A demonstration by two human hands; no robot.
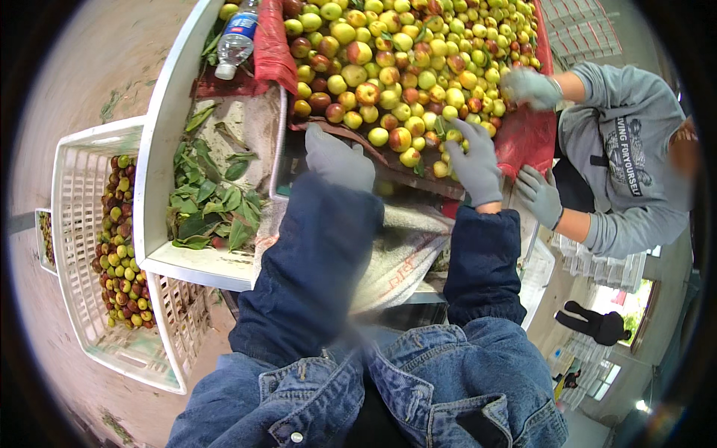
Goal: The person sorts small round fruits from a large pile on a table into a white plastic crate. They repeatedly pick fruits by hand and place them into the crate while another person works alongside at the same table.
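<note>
A heap of yellow-green and red jujube fruits (392,73) lies on a work table, with red cloth (274,45) along its left side. My left hand (341,159), in a grey glove, is at the near left edge of the heap; its fingers are partly hidden, and whether it holds anything does not show. In a matching glove, my right hand (476,162) is over the near right edge of the fruits, fingers apart and bent beside a few of them and a green leaf. No fruit shows within its grasp. Below the heap, between my forearms, lies a whitish woven sack (397,269).
Green leaves (207,207) are piled in the table's left section, under a plastic water bottle (236,42). A white plastic crate (112,353) of jujubes stands at left. At right, a gloved co-worker (633,145) has one hand on the fruits, the other near the table's edge.
</note>
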